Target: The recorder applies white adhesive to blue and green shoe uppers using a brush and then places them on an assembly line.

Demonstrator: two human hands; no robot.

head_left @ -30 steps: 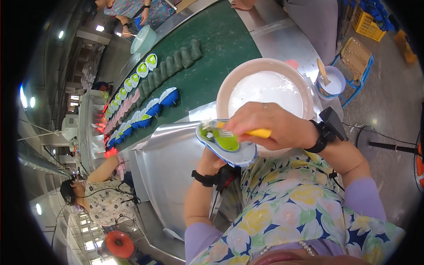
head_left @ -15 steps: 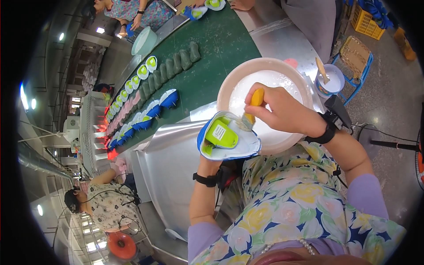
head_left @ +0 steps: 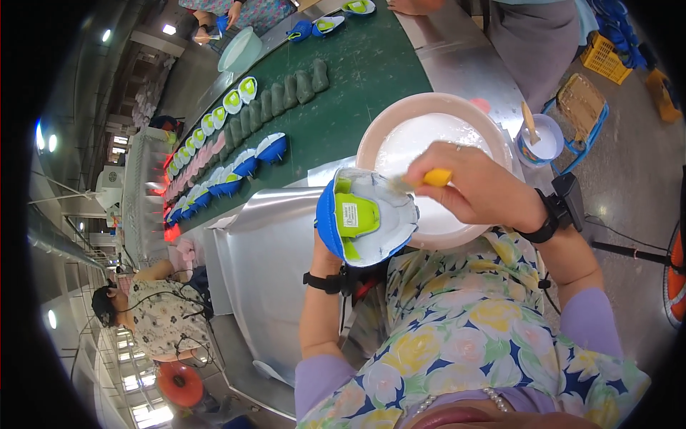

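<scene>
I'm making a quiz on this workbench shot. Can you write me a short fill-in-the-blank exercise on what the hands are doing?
1. The right hand holds a brush with a ____ handle.
2. The left hand holds up a shoe upper that is blue outside and ____ inside.
3. The basin behind the shoe upper holds a ____ liquid.

Missing words: yellow; green; white

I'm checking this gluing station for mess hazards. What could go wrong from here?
1. The brush in the right hand hovers over the shoe upper; white paste could smear its blue edge.
2. The left hand holds the upper beside the full basin, so drips may land on the floral clothing.
</scene>
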